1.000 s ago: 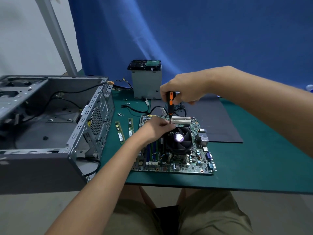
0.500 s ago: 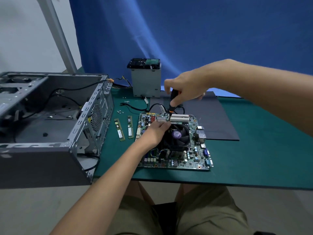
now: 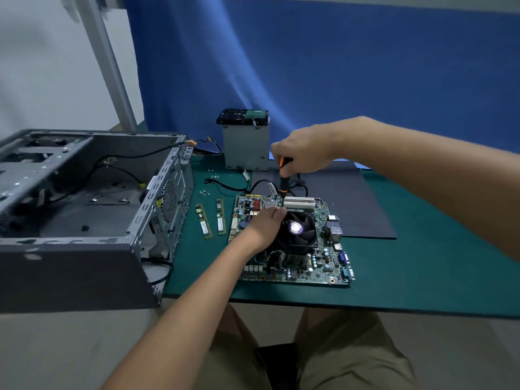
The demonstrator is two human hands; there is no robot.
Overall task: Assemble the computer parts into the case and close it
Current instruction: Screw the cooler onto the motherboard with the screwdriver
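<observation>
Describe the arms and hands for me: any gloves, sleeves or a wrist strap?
None. The left hand and right hand are bare, with no gloves. The left forearm and right forearm are uncovered as far as the frame shows. No sleeve, watch, ring or strap is visible. The person wears khaki shorts.

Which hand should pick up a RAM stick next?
Left, probably: the left hand rests by the cooler fan, nearer the RAM sticks; the right hand grips the screwdriver.
</observation>
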